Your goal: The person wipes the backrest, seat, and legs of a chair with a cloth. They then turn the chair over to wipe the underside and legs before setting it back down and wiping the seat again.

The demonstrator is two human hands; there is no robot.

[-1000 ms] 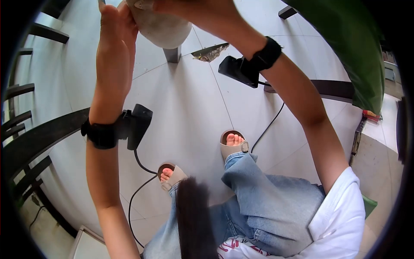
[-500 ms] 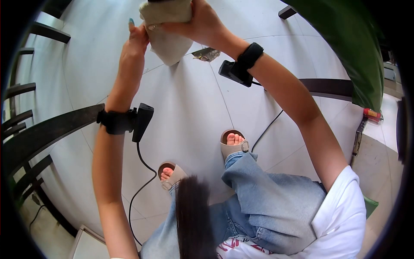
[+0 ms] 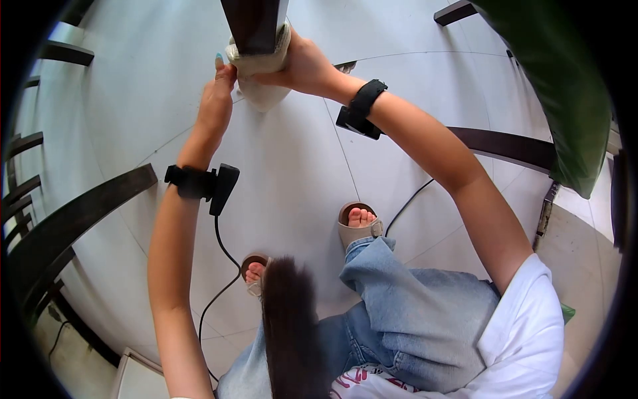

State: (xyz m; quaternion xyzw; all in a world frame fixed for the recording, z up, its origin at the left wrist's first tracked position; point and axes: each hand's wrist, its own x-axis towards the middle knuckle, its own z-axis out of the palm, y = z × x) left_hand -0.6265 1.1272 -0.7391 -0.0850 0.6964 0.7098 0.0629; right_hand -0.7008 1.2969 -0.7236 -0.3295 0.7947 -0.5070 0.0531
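Note:
A dark wooden bar (image 3: 254,26), like a furniture leg, comes down from the top edge of the view. Its lower end is surrounded by a beige cloth (image 3: 264,93), which hangs in a rounded point below it. My right hand (image 3: 309,66) wraps the cloth from the right, with the thumb across its front. On the left side, my left hand (image 3: 218,96) pinches the cloth's edge, its thumb with a teal nail pointing up. Some fingers of both hands are hidden behind the cloth.
Dark wooden furniture parts (image 3: 80,206) curve in from the left. A green cover (image 3: 565,100) hangs at the right beside another dark bar (image 3: 502,147). Black cables (image 3: 219,292) run from the wrist straps past my sandals. White floor tiles (image 3: 286,173) lie below.
The dark bar now shows much more at the top, with the cloth around its end. In the view, the cloth and both hands sit slightly lower. Both hands keep hold of the cloth.

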